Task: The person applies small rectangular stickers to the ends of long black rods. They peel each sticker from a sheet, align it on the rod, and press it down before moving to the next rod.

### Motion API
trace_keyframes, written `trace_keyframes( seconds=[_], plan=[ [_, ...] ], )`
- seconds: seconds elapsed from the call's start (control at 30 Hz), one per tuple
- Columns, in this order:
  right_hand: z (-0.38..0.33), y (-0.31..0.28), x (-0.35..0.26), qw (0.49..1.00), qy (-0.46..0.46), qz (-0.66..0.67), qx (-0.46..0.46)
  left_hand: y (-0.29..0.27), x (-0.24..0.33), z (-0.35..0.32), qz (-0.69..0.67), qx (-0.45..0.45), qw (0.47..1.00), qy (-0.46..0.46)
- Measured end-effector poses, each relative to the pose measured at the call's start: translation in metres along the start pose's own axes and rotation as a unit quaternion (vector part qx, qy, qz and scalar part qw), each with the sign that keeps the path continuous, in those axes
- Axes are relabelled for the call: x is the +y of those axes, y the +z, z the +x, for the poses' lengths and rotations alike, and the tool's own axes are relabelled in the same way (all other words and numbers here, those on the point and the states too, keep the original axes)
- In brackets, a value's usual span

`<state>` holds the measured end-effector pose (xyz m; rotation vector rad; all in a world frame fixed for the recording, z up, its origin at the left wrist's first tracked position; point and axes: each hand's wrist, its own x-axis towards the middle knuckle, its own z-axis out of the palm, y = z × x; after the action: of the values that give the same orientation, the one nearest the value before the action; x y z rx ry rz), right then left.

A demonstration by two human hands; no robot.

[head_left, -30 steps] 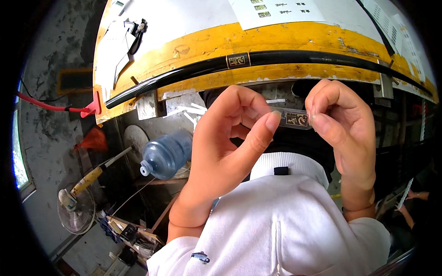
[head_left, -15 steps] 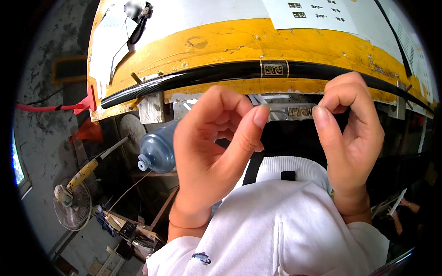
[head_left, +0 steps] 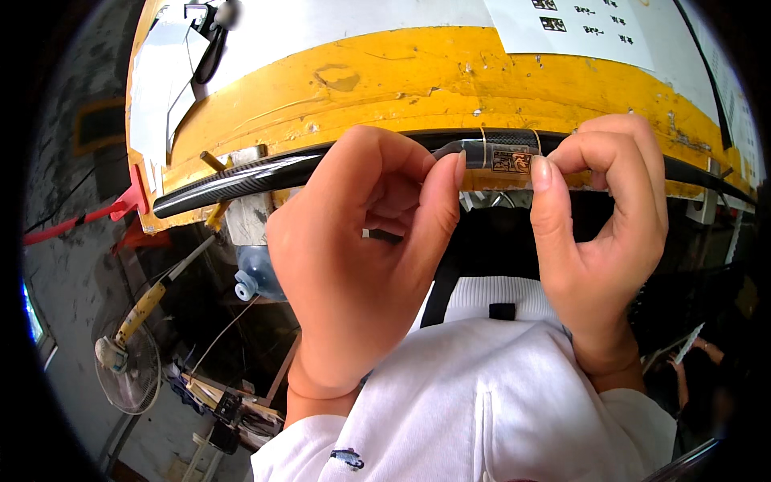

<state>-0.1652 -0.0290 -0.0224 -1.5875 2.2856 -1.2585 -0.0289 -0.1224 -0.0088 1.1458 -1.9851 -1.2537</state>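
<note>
A long black carbon-look rod (head_left: 241, 178) lies along the front edge of a yellow-edged workbench (head_left: 418, 80). Both my hands pinch it near its middle, where a small gold-printed label and thin gold rings (head_left: 510, 157) wrap it. My left hand (head_left: 361, 257) holds the rod with thumb and fingertips left of the label. My right hand (head_left: 602, 233) grips it just right of the label, thumb underneath. My white top with a black strap fills the lower middle.
A sheet of white paper (head_left: 562, 20) lies on the bench top. Below the bench at left are a blue water bottle (head_left: 257, 273), a small fan (head_left: 124, 365), a yellow-handled tool (head_left: 144, 309), red cable (head_left: 72, 221) and loose parts on the floor.
Both hands rose from below the bench edge up to the rod and now pinch it at the label. The view has tilted closer to the bench.
</note>
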Motion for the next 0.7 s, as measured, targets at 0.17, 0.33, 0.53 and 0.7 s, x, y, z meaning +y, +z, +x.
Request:
trace_keyframes(
  seconds=[0.17, 0.33, 0.53, 0.7],
  plan=[
    [0.001, 0.0023, 0.0023, 1.0, -0.015, -0.013, 0.005, 0.0006, 0.0021, -0.0001, 0.027, 0.003, 1.0, 0.001],
    [0.0028, 0.001, 0.0013, 1.0, -0.018, -0.02, -0.003, 0.0014, 0.0016, 0.0, 0.041, 0.007, 0.999, 0.018],
    [0.002, -0.0005, 0.0019, 1.0, -0.011, -0.02, -0.011, 0.0025, 0.0011, -0.0017, 0.047, 0.012, 0.999, 0.02],
    [0.004, -0.0027, 0.0032, 0.999, -0.024, -0.006, -0.03, 0.0011, 0.0011, -0.0011, 0.047, 0.007, 0.999, 0.014]
  ],
)
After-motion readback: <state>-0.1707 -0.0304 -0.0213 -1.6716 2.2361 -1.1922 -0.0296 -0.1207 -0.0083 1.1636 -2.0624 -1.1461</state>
